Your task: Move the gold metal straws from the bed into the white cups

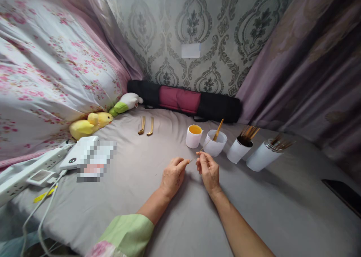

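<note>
Grey cloth (135,196) lay soft and creased; a smooth, round-mouthed white cup (193,140) stood at twelve o'clock from left hand (173,175) and right hand (209,169) — both in narrow fingertip pinches. Held between them, slanting toward one o'clock: one thin stick (192,160) — judged light, stiff, snappable, best gripped near its ends.

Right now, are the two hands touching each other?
Apart. The head view shows a gap between the left hand and the right hand, with grey sheet visible there and a thin stick crossing it.
</note>
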`<action>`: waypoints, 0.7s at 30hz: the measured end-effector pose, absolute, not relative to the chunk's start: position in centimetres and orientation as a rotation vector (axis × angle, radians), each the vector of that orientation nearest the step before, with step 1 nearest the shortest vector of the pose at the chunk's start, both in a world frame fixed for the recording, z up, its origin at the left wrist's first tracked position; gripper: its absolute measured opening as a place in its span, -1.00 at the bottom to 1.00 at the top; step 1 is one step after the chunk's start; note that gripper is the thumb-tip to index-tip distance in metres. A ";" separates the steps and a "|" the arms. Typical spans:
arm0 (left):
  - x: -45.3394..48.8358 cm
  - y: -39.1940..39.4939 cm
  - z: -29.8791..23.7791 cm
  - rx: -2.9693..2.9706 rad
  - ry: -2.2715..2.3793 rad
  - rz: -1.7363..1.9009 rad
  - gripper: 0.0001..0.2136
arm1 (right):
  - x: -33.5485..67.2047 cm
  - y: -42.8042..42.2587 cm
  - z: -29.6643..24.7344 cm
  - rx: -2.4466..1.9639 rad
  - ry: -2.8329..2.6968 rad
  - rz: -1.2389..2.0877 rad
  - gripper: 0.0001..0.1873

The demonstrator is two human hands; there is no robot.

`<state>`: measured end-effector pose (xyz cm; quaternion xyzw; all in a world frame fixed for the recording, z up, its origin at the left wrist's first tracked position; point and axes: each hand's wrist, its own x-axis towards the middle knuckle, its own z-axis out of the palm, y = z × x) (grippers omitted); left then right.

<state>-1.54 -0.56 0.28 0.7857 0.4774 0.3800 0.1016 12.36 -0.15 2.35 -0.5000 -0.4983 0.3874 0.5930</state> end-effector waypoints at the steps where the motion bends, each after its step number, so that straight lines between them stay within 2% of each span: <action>1: -1.5 -0.6 0.4 2.335 1.421 1.095 -0.70 | 12.4 -0.2 2.4 -1.164 -1.160 0.910 -0.62; 13: -1.5 -0.8 0.8 2.387 1.511 0.968 -0.72 | 12.2 -0.1 2.4 -1.239 -1.160 0.923 -0.62; 21: -1.4 -0.6 0.3 2.309 1.428 1.092 -0.76 | 12.3 0.1 2.2 -1.269 -1.135 0.922 -0.60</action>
